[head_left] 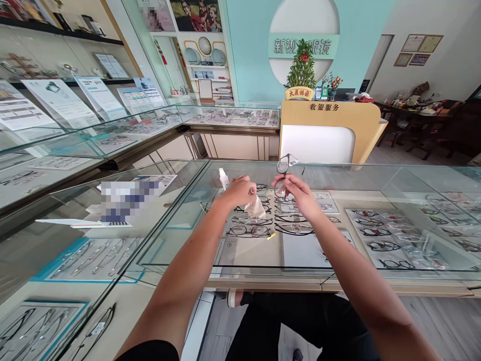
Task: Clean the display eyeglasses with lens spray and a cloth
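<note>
My right hand [297,189] is closed on a pair of dark-rimmed eyeglasses [283,165], held up on end above the glass counter with one lens over the other. A small pale tag or sticker shows near the upper lens. My left hand [240,191] is a fist around a pale cleaning cloth [256,208], whose loose end hangs down. Cloth and eyeglasses are apart. Just behind the left hand stands a small white bottle [223,178]. Below both hands, several eyeglasses [250,230] lie in two columns at the counter.
The glass display counter [240,268] spans the front, with a tray of eyeglasses [376,233] inside at right. Papers [82,223] lie on the left glass top. More showcases run along the left and back. A yellow cashier desk [361,125] with a plant [301,67] stands beyond.
</note>
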`<state>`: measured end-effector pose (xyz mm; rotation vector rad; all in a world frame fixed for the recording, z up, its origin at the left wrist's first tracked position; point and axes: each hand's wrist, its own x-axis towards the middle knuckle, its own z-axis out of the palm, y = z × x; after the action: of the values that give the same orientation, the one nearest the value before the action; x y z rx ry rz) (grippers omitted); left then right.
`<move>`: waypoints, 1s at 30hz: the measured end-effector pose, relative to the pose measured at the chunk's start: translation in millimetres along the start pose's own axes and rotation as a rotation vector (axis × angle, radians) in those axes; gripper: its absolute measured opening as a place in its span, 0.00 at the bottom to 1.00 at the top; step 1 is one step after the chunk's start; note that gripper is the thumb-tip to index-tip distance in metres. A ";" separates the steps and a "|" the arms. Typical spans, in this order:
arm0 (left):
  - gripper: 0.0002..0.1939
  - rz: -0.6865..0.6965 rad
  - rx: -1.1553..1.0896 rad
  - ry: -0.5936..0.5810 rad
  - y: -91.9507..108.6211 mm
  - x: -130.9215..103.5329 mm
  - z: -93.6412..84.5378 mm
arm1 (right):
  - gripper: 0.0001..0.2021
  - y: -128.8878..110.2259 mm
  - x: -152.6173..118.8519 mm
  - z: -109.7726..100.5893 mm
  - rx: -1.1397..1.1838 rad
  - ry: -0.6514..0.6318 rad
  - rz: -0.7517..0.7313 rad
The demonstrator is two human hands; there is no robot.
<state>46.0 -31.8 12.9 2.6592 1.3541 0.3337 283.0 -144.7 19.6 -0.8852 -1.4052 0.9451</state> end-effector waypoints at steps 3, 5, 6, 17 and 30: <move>0.06 0.068 -0.125 0.113 -1.4 -0.1 -9.9 | 0.25 0.4 0.2 -0.8 0.007 0.005 0.003; 0.07 0.119 -0.278 0.197 -2.4 0.1 -16.0 | 0.25 0.4 0.4 -1.1 0.009 0.008 0.000; 0.08 0.120 -0.365 0.220 -2.6 0.1 -18.6 | 0.25 0.3 0.5 -1.1 0.008 0.009 -0.001; 0.16 0.039 -0.938 0.360 6.2 -6.9 -36.9 | 0.22 1.0 0.7 -2.8 0.019 0.006 -0.018; 0.31 0.050 -1.189 0.587 10.1 -5.7 -39.0 | 0.24 -2.6 -0.3 -2.7 0.021 0.017 -0.004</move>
<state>40.5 -41.4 52.1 1.6011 0.7321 1.4503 285.8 -145.8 21.9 -0.8731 -1.3795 0.9459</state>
